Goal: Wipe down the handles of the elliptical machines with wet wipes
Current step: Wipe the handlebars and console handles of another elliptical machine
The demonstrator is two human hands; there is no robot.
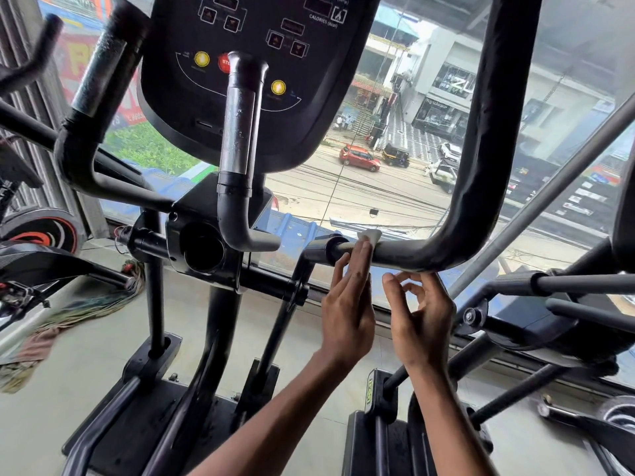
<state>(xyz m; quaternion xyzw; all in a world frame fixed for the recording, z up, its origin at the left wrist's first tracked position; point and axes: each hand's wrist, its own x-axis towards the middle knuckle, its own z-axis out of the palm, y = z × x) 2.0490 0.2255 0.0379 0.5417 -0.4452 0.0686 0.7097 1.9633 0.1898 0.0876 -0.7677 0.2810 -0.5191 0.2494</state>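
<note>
Before a gym window (395, 187), flat left hand (347, 310) presses one wipe (370, 236) on one handle (412, 255); right hand (421, 321) relaxed, empty.

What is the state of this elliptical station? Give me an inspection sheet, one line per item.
Surface: pale floor under the machines.
Job's things: white wet wipe draped over the lower bar of the right handle.
Clutter: heap of rags on the floor at left.
Hands: left hand presses the wipe to the bar with straight fingers; right hand holds nothing, fingers loosely curled beneath the bend.
Cables: thin wires by the left pivot.
Surroundings: console above; window overlooking a street with a red car.
</note>
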